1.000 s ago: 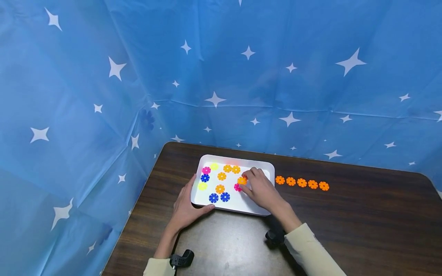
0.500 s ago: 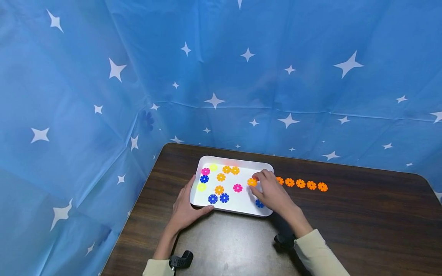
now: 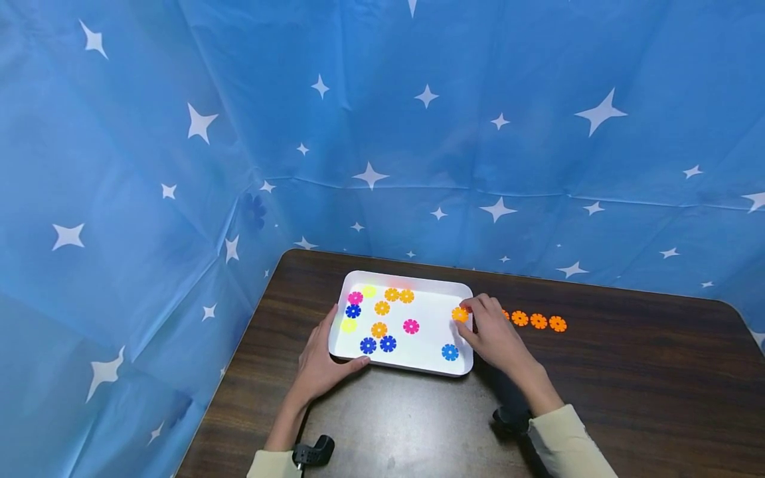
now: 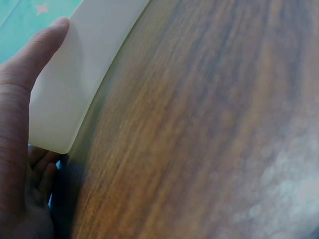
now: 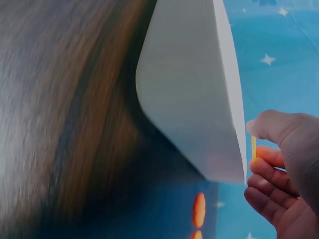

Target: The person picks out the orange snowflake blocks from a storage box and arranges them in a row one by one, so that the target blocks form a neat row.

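My right hand (image 3: 493, 337) pinches an orange notched plastic disc (image 3: 459, 314) between thumb and fingers, over the right edge of the white tray (image 3: 427, 358). In the right wrist view the disc (image 5: 253, 148) shows edge-on, above the tray rim. My left hand (image 3: 319, 364) holds the tray's near left corner, thumb along the front wall and fingers along the left side; its thumb (image 4: 42, 47) lies against the wall in the left wrist view. Inside the tray lie several more discs: orange (image 3: 379, 330), pink (image 3: 410, 326), dark blue (image 3: 388, 344), light blue (image 3: 450, 352) and yellow (image 3: 348, 325).
Right of the tray, a row of orange discs (image 3: 538, 321) lies on the dark wooden table (image 3: 627, 378), its left end partly behind my right hand. A blue star-patterned cloth (image 3: 448, 133) hangs behind and to the left of the table.
The right hand has moved rightward across the tray with the orange disc, from near the pink disc to the right edge. The light blue disc has come into full view. The left hand stays put.
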The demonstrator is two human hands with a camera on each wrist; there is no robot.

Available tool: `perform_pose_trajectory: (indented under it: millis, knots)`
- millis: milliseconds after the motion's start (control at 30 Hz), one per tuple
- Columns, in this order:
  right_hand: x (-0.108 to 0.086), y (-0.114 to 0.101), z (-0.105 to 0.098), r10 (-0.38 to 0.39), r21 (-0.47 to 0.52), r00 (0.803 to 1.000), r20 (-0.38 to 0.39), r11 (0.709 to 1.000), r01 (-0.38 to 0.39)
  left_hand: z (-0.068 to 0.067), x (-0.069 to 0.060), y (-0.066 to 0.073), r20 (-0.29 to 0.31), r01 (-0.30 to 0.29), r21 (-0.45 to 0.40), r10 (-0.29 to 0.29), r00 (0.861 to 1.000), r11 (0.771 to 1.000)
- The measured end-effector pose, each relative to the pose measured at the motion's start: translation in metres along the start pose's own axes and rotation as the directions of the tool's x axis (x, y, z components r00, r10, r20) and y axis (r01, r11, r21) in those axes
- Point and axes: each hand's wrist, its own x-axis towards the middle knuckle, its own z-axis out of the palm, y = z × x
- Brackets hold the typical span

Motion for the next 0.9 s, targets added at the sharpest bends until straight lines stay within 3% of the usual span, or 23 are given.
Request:
perform_pose_trajectory:
  millis: [300, 900]
  knots:
    - [-0.009, 0.025, -0.009, 0.070, 0.007, 0.998, -0.008, 0.998, -0.070, 0.000, 0.000, 0.001, -0.002, 0.002, -0.005, -0.002, 1.000, 1.000]
    - [-0.026, 0.069, -0.025, 0.110, -0.010, 0.991, -0.081, 0.994, -0.111, 0.000, 0.001, 0.003, -0.004, 0.006, 0.000, -0.006, 1.000, 1.000]
